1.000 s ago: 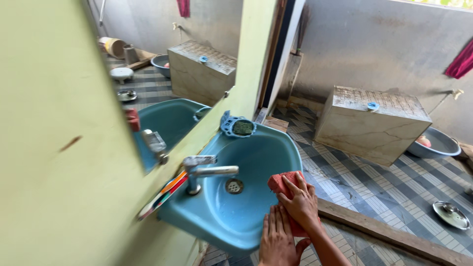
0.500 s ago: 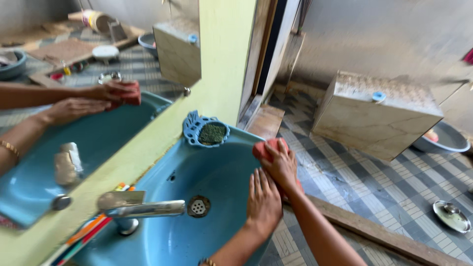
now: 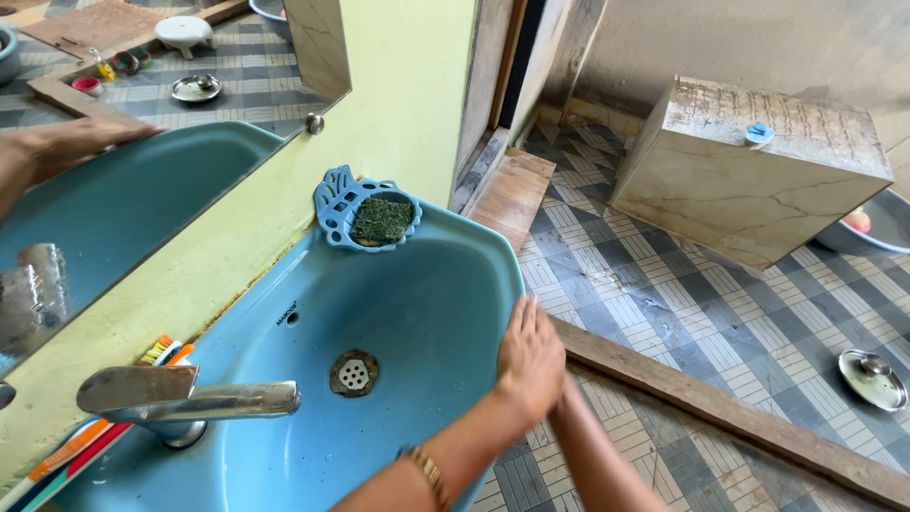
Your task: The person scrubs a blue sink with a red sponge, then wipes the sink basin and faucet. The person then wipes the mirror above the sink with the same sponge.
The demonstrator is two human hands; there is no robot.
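Observation:
My left hand lies flat, fingers together, on the right rim of a blue wash basin; a gold bracelet is on its wrist. My right forearm runs up beneath that hand, and the right hand itself is hidden behind it and the rim. No red cloth shows. A steel tap juts over the bowl near the drain. At the basin's back corner sits a blue soap dish with a green scrub pad in it.
A mirror on the pale green wall reflects an arm and the basin. Toothbrushes lie behind the tap. On the checked tile floor are a beige box with a blue cap, a wooden plank, a steel lid and a metal basin.
The view has tilted down toward the basin. My right hand with the red cloth slid off the rim and out of sight under my left hand, which stays on the rim.

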